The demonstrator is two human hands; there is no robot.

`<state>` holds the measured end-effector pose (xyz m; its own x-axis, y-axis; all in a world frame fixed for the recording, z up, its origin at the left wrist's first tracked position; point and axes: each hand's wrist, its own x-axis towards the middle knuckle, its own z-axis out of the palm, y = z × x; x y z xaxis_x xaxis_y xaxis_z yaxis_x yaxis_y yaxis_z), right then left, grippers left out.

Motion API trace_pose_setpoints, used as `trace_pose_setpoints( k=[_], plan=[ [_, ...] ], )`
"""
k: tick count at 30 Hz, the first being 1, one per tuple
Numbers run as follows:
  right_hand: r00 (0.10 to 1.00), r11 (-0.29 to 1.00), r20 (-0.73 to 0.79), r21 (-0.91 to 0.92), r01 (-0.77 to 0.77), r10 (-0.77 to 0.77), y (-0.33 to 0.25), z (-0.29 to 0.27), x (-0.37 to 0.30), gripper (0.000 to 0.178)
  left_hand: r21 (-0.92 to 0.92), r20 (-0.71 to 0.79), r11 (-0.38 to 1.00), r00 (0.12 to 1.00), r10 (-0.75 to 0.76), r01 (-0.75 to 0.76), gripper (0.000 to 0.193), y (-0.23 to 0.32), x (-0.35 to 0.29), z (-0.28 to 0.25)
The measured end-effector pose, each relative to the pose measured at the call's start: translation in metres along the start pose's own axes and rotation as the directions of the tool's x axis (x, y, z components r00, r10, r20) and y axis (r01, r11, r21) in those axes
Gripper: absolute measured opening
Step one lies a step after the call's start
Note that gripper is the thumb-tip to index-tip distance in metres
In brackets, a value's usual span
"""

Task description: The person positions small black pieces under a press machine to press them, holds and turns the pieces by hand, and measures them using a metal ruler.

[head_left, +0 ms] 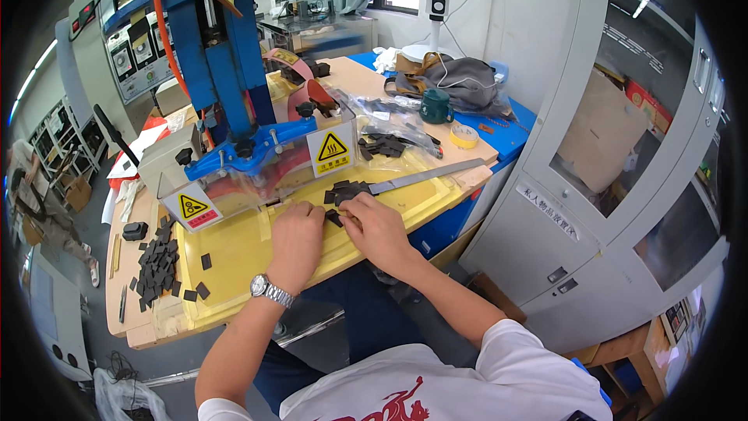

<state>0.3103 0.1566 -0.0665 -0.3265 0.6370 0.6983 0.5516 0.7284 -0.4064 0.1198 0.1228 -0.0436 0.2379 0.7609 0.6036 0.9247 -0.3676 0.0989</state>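
My left hand (298, 235) is closed at the front of the blue press (251, 152), its fingers curled; what they hold, if anything, is hidden. Close to its right, my right hand (372, 228) pinches a small flat black piece (334, 218) between thumb and fingers. A loose cluster of similar black pieces (343, 190) lies just beyond the right hand, touching the end of a long flat metal strip (425, 177). Clear guard panels with a yellow warning label (333, 152) stand right behind my hands. Both hands rest low over the yellow-covered tabletop (389, 210).
A heap of black pieces (158, 265) lies at the table's left, near a pen (122, 304). Bagged black parts (393, 144), yellow tape (463, 136), a green mug (436, 107) and a grey bag (463, 82) sit at the back right. A grey cabinet (538, 249) stands at right.
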Motion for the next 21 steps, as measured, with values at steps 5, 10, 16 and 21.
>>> trace_pose_setpoints(
  k=[5,10,16,21],
  plan=[
    [0.892,0.627,0.299,0.635,-0.451,0.339,-0.008,-0.004,0.006,0.023,-0.012,-0.164,0.99,0.977,0.139,-0.142,0.018,0.006,-0.001,-0.021],
    [0.864,0.305,0.437,0.812,-0.498,0.249,-0.013,-0.008,0.008,0.024,-0.08,-0.237,0.98,0.958,0.16,-0.183,0.025,0.015,-0.015,-0.041],
    [0.905,0.543,0.346,0.723,-0.426,0.249,-0.065,-0.023,-0.008,0.027,-0.739,-0.008,0.605,0.894,-0.449,0.298,0.012,0.028,-0.055,-0.063],
    [0.875,0.611,0.437,0.641,-0.465,0.207,-0.091,-0.019,-0.028,0.026,-0.887,0.243,0.211,0.805,-0.541,0.41,0.013,0.018,-0.084,-0.077]
  ],
)
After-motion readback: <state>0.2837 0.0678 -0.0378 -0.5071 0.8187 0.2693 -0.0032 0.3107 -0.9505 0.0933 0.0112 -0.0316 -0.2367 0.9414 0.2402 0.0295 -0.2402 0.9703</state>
